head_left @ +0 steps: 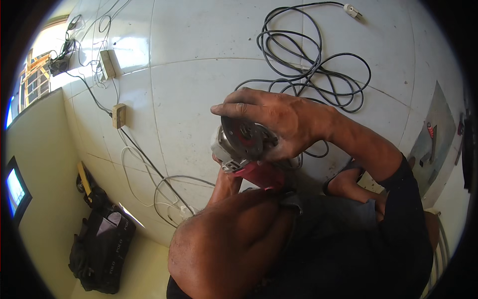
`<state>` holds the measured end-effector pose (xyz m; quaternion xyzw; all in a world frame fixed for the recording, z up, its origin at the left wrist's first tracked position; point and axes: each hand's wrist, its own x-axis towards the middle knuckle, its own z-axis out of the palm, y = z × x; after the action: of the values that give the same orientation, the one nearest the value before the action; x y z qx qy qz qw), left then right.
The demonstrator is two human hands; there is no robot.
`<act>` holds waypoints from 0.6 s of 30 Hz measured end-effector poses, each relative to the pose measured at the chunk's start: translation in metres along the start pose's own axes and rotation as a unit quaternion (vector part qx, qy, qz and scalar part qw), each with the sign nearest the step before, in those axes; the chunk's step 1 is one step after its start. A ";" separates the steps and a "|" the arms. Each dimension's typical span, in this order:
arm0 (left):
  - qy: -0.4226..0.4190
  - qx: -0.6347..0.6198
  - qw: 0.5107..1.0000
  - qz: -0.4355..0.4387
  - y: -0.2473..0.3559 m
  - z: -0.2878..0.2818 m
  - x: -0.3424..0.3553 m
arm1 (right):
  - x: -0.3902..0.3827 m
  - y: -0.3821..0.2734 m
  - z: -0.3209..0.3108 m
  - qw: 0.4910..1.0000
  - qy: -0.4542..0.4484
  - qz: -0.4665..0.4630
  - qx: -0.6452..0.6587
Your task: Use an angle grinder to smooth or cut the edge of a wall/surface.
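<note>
An angle grinder (226,152) with a grey metal head and a red body (261,175) is held up over my raised knee. On its head sits a dark, round disc (242,139) with a reddish ring near its middle. My right hand (284,117) is closed over the disc, fingers across its upper edge and thumb lower down by the grinder's head. From below, my left hand (225,180) supports the grinder head; most of its fingers are hidden behind the tool. The back end of the red body disappears behind my leg.
A black cable (318,67) lies in loose coils on the tiled floor (194,94), ending in a white plug (353,12). Leftward are extension sockets (118,115) with tangled wires and a dark bag (107,244) by the wall. A red-handled tool (431,134) rests on a grey sheet (438,112) at right.
</note>
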<state>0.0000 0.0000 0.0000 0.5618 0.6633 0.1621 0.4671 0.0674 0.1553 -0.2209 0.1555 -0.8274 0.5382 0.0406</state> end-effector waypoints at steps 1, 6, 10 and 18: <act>0.011 0.002 1.000 0.016 -0.002 0.001 0.002 | 0.004 -0.001 -0.001 1.000 0.019 0.008 0.006; 0.043 -0.019 0.996 0.072 0.003 -0.003 0.004 | 0.032 -0.034 -0.016 0.894 -0.253 0.369 0.017; 0.003 -0.145 0.987 -0.063 -0.001 0.003 0.009 | -0.004 -0.007 0.003 0.993 0.105 0.012 0.047; 0.073 -0.072 0.989 0.108 -0.002 0.007 0.003 | 0.000 0.013 0.033 0.989 0.068 -0.116 -0.059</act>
<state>0.0048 0.0000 -0.0063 0.5817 0.6174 0.3000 0.4364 0.0672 0.1309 -0.2460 0.2110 -0.8293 0.4895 0.1676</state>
